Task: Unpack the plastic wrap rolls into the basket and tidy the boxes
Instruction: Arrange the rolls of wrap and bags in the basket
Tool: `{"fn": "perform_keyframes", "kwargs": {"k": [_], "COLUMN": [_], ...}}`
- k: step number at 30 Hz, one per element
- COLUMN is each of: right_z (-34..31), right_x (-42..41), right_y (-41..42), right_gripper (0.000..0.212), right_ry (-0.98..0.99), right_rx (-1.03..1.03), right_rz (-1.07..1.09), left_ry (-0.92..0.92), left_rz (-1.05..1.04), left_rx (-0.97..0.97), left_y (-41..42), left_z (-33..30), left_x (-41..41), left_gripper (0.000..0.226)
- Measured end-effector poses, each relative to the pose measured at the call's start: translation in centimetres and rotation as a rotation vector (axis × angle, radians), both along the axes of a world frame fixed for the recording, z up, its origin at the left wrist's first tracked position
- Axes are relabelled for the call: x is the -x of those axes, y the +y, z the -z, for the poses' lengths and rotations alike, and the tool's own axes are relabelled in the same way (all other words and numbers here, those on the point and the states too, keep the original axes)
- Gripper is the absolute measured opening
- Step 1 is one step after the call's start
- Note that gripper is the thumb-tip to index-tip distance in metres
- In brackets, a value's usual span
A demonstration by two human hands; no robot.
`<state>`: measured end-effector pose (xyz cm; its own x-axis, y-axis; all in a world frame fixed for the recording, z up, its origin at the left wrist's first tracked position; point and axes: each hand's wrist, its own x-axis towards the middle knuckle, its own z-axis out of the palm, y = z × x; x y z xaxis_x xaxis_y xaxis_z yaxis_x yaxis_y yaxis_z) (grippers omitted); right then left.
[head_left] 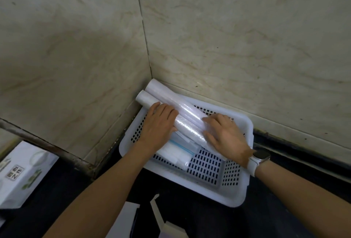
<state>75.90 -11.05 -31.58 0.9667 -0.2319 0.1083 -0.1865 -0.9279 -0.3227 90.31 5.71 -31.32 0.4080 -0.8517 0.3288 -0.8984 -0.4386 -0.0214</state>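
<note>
Both hands, the left hand (158,122) and right hand (226,135), lay with fairly straight fingers on two plastic wrap rolls (178,114) sticking out over the white basket (235,196), so the putting-in step looked nearly done, and next the boxes (20,175) needed tidying.

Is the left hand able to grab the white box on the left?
Probably yes: the left hand rests on the rolls, and nothing lies between it and the white box.

White slotted basket (245,123), clear rolls (171,104), black counter (284,209)
</note>
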Motion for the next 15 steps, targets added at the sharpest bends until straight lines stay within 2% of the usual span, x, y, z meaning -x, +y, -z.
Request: {"fn": "perform_keyframes", "kwargs": {"k": [3, 6, 13, 15], "right_z": [0.4, 0.6, 0.8, 0.7], "right_x": [0.3, -0.1, 0.3, 0.2], "right_y": [0.7, 1.2, 1.4, 1.6], "right_gripper": [0.058, 0.063, 0.053, 0.049], "right_ry": [0.159, 0.202, 0.174, 0.152], "right_rx": [0.129, 0.161, 0.090, 0.041], "right_rz": [-0.056, -0.040, 0.022, 0.047], "left_ry": [-0.004, 0.022, 0.181, 0.298], "left_rz": [-0.002, -0.002, -0.108, -0.141], "left_rx": [-0.019, -0.017, 0.155, 0.092], "left_y": [0.1, 0.3, 2.8, 4.3], "left_z": [-0.1, -0.3, 0.0, 0.5], "left_x": [0.2, 0.4, 2.2, 2.3], "left_gripper": [0.049, 0.048, 0.033, 0.031]}}
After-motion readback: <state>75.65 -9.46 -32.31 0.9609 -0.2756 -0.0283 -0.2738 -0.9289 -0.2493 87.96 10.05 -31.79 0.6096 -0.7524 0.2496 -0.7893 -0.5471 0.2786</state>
